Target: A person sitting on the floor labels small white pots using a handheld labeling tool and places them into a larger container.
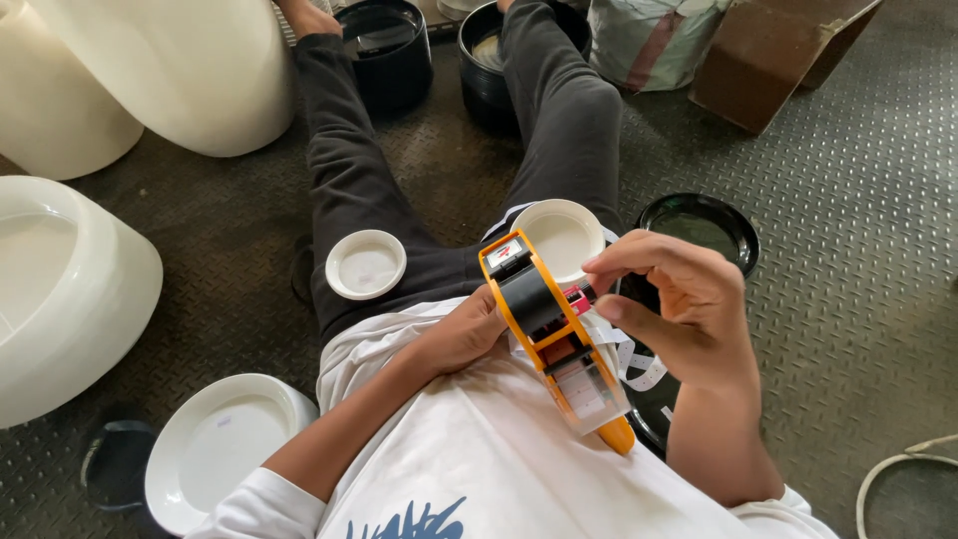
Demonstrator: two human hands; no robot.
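While the left hand [461, 334] wraps around the side of an orange label gun [552, 334], clamped on its body from below, the right hand [671, 309] comes in from the other side. Its thumb and forefinger are pinched together on a small red knob [579, 295] at the gun's flank, fingers closed on it. The gun lies slantwise over the person's lap, its black roller end pointing away from the body and its clear tail end toward the white shirt [479, 449]. A strip of white labels [639, 369] curls out just under the right palm. Just beyond the gun's far end sits a white lid [561, 240] on the right thigh; another small lid [366, 265] rests on the left thigh, well clear of the left hand. A black lid [702, 226] lies on the floor past the right hand's knuckles.
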